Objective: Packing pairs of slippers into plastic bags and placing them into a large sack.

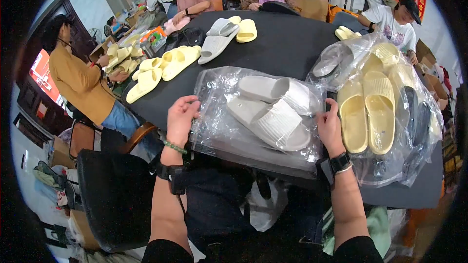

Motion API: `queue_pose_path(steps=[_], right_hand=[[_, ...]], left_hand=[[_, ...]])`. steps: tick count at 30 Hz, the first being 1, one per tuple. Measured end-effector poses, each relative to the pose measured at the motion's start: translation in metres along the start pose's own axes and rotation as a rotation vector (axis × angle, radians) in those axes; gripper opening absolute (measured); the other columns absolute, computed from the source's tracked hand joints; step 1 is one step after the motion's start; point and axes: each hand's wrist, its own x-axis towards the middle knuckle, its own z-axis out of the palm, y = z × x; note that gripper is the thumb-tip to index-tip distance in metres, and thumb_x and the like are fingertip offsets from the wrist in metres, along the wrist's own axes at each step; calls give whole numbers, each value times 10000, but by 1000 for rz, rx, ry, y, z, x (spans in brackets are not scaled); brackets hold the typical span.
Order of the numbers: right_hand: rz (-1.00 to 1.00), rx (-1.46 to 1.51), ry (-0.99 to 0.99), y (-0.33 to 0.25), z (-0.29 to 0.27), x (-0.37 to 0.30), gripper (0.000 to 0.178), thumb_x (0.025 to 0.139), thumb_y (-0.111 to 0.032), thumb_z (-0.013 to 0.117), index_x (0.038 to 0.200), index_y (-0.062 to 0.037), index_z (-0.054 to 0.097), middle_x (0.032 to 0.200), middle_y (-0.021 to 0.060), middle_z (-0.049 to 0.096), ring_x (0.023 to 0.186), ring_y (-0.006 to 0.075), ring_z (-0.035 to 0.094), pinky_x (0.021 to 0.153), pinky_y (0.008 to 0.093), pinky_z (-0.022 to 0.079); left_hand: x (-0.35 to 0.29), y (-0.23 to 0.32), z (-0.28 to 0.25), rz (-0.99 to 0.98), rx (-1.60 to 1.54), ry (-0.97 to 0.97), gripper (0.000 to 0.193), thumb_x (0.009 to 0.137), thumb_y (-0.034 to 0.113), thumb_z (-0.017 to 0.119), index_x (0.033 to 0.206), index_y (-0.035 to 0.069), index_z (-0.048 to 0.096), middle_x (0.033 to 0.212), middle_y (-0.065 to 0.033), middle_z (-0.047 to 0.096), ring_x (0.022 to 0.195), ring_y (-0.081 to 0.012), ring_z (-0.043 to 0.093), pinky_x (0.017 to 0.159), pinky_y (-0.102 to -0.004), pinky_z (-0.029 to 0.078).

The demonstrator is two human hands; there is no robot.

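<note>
A clear plastic bag point(212, 90) lies flat in front of me at the table's near edge. Inside it is a pair of light grey slide slippers point(273, 119), side by side with ribbed straps. At the bag's left edge, my left hand point(181, 118) has its fingers curled and pinches the plastic. My right hand point(331, 129) grips the opposite edge between thumb and fingers, close to the slipper toes. Just right of that hand, yellow slippers point(368, 117) in clear bags form a pile, with grey and dark ones partly hidden under the film.
On the black table point(287, 39), loose yellow slippers point(146, 83) and grey slippers point(217, 44) lie to the far left. A person in a mustard top point(78, 78) handles yellow slippers there. Other people sit along the far side. A black chair point(112, 199) stands at my left.
</note>
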Motion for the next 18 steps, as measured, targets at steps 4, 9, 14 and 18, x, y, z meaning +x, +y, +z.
queue_pose_path(steps=[4,9,14,18], right_hand=[[12,-16,22,-2,1,0,426,877,-77,602,1239,-22,386,643,188,579,612,374,598,573,442,453],[18,-43,1,-2,3,1,427,887,-123,614,1236,-23,391,646,196,588,623,392,602,571,459,453],[31,-87,-22,-4,4,2,431,898,-187,615,1232,-22,399,656,198,603,642,403,614,586,483,462],[65,-97,-47,-5,3,4,428,897,-176,611,1234,-25,397,677,202,612,666,404,622,603,485,473]], left_hand=[[12,4,-23,-166,-211,-242,239,975,167,535,1145,2,563,775,-34,620,638,-125,580,646,-263,498],[63,15,-27,-388,-214,-227,391,947,187,583,1278,10,477,802,-42,611,642,-128,583,622,-280,504],[104,8,7,-155,470,-494,608,820,157,734,1351,53,457,767,-23,624,586,-78,530,511,-223,399],[123,4,41,-147,444,-418,425,829,196,723,1196,21,600,706,-22,624,540,-69,503,463,-220,359]])
